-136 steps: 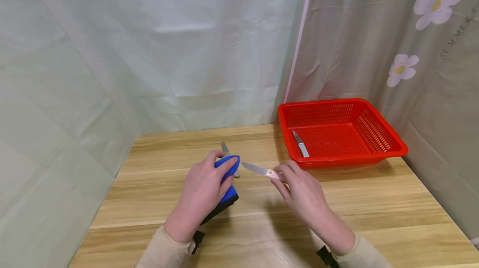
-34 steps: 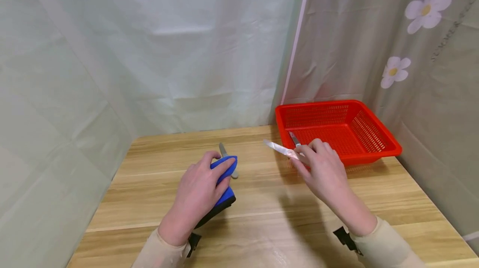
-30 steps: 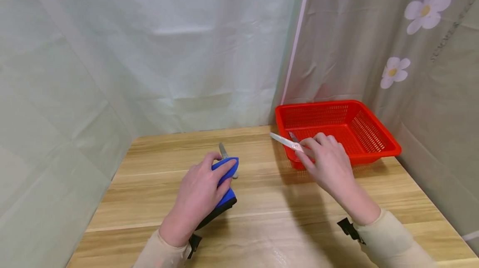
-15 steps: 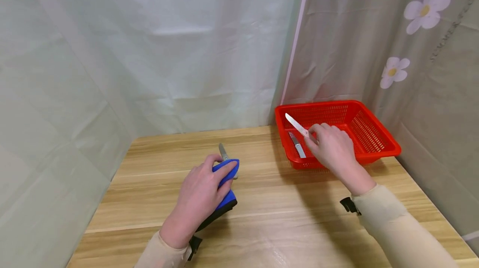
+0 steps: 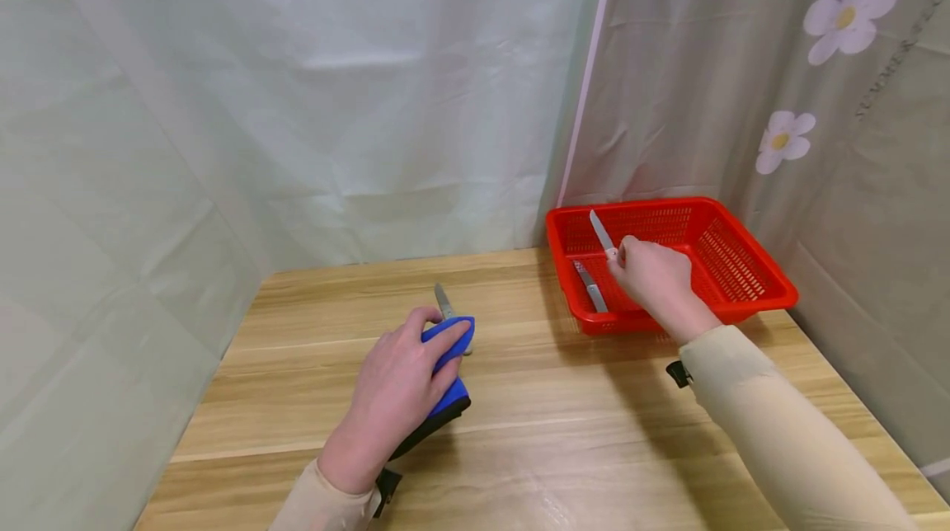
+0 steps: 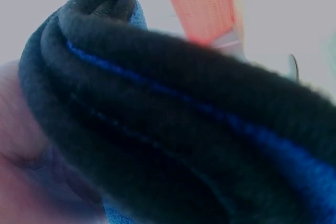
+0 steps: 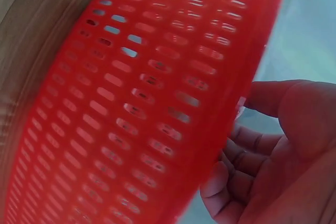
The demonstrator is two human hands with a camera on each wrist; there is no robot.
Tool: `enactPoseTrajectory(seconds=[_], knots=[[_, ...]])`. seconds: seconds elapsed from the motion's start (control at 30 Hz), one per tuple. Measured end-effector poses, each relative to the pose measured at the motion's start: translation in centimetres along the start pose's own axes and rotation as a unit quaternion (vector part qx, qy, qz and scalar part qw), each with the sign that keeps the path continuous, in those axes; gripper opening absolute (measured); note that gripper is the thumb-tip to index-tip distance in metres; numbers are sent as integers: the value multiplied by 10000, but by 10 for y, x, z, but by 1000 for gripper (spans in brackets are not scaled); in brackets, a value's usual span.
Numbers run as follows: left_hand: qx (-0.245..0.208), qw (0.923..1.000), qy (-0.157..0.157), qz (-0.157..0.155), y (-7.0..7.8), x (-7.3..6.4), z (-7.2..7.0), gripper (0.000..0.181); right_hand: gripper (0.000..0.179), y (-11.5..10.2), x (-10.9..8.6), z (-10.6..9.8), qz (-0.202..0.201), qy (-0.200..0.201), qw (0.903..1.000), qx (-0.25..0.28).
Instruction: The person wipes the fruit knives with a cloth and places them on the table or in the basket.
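My right hand (image 5: 656,274) pinches the light handle of a small knife (image 5: 603,232), held over the red basket with its blade pointing up and away. In the right wrist view the basket's side hides most of that knife. A second knife (image 5: 590,287) lies inside the basket (image 5: 757,300) along its left side. My left hand (image 5: 401,370) grips a folded blue cloth (image 5: 449,403) with a black edge above the table; it fills the left wrist view. Partly hidden behind the cloth, a third knife (image 5: 443,300) lies on the table.
The perforated basket stands at the back right of the wooden table (image 5: 297,399), near the grey curtain (image 5: 668,102) with printed flowers. A pale curtain (image 5: 371,102) hangs along the back and left.
My right hand has carried the knife from beside the cloth rightward and away to over the basket, and the blade has swung to point more forward. My left hand has hardly moved.
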State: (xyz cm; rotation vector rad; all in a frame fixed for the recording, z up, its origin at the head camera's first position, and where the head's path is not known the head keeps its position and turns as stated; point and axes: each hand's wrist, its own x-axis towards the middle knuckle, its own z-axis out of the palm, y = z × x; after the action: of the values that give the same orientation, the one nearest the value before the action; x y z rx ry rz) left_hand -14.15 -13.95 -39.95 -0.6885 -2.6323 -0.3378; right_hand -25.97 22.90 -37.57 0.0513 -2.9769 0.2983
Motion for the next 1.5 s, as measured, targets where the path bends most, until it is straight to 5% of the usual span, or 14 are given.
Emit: enactPoseTrajectory(seconds=[0.4, 0.83, 1.5], knots=[[-16, 10000, -37, -40, -2, -1, 4, 44, 23, 17, 16, 26, 248, -656, 9974, -160], [-22, 9999, -102, -101, -3, -1, 5, 44, 27, 16, 26, 35, 613, -1772, 9818, -298], [-65, 9998, -87, -158, -5, -1, 4, 44, 24, 22, 41, 50, 843, -2205, 9707, -440]])
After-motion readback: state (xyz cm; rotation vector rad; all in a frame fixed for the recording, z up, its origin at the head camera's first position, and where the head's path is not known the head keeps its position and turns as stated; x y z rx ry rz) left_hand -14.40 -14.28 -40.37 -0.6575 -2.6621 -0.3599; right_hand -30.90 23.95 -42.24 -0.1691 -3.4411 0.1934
